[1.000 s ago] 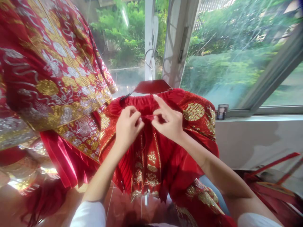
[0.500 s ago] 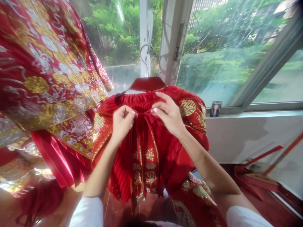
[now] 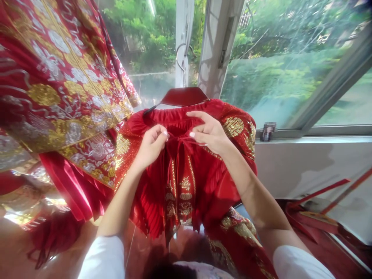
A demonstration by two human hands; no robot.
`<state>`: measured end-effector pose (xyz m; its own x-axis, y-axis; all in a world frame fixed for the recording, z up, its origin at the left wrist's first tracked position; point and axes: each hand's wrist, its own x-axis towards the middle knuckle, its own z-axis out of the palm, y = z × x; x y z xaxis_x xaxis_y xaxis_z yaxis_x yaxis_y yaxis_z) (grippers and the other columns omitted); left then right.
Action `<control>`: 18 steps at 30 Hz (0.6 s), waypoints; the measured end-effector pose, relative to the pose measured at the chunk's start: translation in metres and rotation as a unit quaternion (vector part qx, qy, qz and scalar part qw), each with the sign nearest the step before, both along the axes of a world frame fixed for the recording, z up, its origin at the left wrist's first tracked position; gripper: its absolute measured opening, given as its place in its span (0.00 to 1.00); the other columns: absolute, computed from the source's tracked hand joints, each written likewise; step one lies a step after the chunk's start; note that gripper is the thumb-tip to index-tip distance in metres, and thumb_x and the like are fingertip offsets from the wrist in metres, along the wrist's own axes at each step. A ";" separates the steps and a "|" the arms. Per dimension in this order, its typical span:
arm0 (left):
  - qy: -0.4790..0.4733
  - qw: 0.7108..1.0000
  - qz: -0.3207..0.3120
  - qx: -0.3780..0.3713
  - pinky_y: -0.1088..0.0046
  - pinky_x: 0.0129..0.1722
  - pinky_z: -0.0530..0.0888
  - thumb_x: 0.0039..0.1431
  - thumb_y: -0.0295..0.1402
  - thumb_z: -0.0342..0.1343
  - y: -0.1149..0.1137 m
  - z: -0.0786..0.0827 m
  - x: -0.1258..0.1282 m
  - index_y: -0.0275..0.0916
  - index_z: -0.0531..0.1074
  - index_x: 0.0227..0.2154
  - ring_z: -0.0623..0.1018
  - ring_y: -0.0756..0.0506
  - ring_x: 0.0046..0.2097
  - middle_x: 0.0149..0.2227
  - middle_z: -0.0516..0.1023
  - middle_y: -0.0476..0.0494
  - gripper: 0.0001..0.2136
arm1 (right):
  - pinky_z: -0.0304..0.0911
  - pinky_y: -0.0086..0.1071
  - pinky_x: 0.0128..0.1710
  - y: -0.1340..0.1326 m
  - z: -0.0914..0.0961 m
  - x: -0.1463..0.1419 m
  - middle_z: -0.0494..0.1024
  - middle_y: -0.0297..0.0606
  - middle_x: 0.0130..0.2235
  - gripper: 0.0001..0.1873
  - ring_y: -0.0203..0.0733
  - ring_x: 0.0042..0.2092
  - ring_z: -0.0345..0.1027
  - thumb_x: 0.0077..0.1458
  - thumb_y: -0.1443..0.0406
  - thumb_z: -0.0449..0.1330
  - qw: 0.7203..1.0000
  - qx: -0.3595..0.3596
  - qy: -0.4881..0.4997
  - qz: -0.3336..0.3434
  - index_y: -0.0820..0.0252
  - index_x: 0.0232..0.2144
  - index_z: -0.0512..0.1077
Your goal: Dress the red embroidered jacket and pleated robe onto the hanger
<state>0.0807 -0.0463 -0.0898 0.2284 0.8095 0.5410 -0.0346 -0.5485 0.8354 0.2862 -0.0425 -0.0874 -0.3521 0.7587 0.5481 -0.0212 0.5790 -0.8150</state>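
A red garment with pleats and gold embroidery hangs from a dark red hanger in front of me. At its gathered upper edge, thin red ties cross in a knot or bow. My left hand pinches one side of the ties between thumb and forefinger. On the other side, my right hand pinches them too, its other fingers raised and curled. Both hands are level, a short gap apart, with the knot between them. Tie ends dangle down the garment's front, over gold-trimmed strips.
A larger red robe with gold and silver embroidery hangs close on the left. Behind the hanger are a window frame and glass. A small pixelated object stands on the sill. A red dustpan is at the lower right.
The ties now show a clearer knot between my hands, with a strand stretching right beneath my right hand. The hands stay nearly in place; the view has shifted slightly.
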 end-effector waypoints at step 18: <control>0.122 0.973 0.141 0.135 0.80 0.24 0.59 0.52 0.33 0.62 0.007 -0.001 -0.017 0.37 0.68 0.29 0.63 0.55 0.23 0.21 0.65 0.55 0.08 | 0.57 0.26 0.23 -0.009 0.017 0.018 0.69 0.28 0.20 0.21 0.30 0.23 0.61 0.46 0.64 0.67 0.972 0.109 -0.081 -0.190 0.65 0.43 0.73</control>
